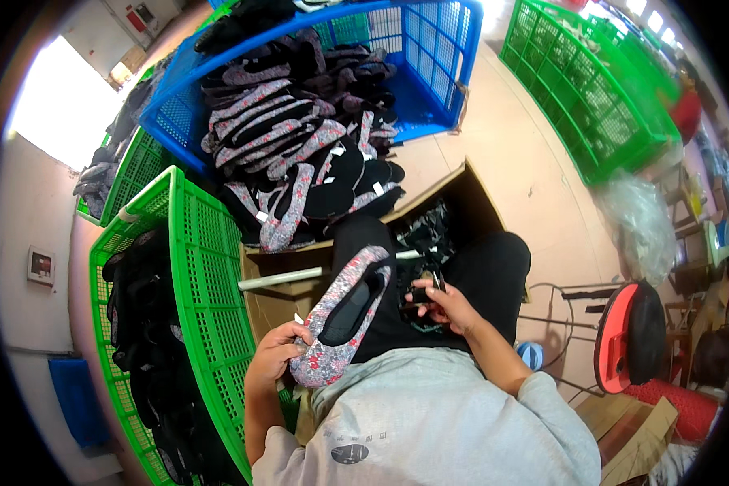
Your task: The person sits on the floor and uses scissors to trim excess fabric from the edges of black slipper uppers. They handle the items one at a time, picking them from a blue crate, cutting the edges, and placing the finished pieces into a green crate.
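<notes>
A floral slip-on shoe [344,324], grey with red flowers and a black lining, is tilted over my lap with its opening facing up. My left hand [279,350] grips it by the near end, fingers closed on the edge. To the right of the shoe, my right hand [447,308] is closed around a small dark tool [419,295], possibly snips; its exact shape is hard to make out. The tool and the shoe are apart. Beyond my lap, a pile of similar floral shoes [279,130] spills from the blue crate [433,69].
An open cardboard box [482,194] with dark scraps stands at my legs, a white bar [287,279] across it. At left, a green crate [211,300] holds black items. Another green crate [579,89] stands far right, near a red-and-black stool [616,336] and plastic bag [640,223].
</notes>
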Motion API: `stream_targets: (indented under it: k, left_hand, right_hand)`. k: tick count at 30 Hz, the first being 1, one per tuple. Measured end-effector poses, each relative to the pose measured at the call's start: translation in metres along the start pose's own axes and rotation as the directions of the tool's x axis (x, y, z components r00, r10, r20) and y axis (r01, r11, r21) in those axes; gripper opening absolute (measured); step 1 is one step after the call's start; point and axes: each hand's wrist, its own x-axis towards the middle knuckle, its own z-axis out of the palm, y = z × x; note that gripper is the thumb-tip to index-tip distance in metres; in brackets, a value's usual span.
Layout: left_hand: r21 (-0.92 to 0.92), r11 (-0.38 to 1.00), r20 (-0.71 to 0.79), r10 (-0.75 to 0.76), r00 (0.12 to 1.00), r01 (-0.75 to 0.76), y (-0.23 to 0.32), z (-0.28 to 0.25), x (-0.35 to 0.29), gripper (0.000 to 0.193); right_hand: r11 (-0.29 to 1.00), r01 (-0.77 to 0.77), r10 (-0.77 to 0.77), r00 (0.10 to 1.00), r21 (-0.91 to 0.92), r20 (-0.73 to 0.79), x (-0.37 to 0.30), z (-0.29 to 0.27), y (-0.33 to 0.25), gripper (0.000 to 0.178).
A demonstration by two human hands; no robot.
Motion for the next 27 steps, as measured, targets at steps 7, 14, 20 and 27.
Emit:
stream_targets:
  k: [7,14,20,27]
  left_hand:
    - [0.282,0.946,0.121,-0.199,0.973,0.158,-0.004,-0.020,0.009,0.022]
    - [0.359,0.888,0.232,-0.384,0.894,0.288,0.014,-0.018,0.020,0.020]
    - [0.798,0.576,0.259,-0.062,0.964,-0.177,0.042,-0.003,0.037,0.023]
    - [0.893,0.291,0.221,0.382,0.897,-0.344,0.053,0.072,0.074,0.028]
  right_hand:
    - [0.996,0.091,-0.091,0.996,0.000,0.001,0.005,0.019,-0.001,0.046]
    - [0.998,0.057,-0.057,0.998,0.019,0.019,0.003,0.043,-0.008,0.017]
    - [0.996,0.085,-0.084,0.996,0.038,-0.026,0.002,0.032,-0.005,0.014]
    - [0.989,0.141,-0.142,0.990,-0.036,-0.014,-0.001,0.038,-0.010,0.012]
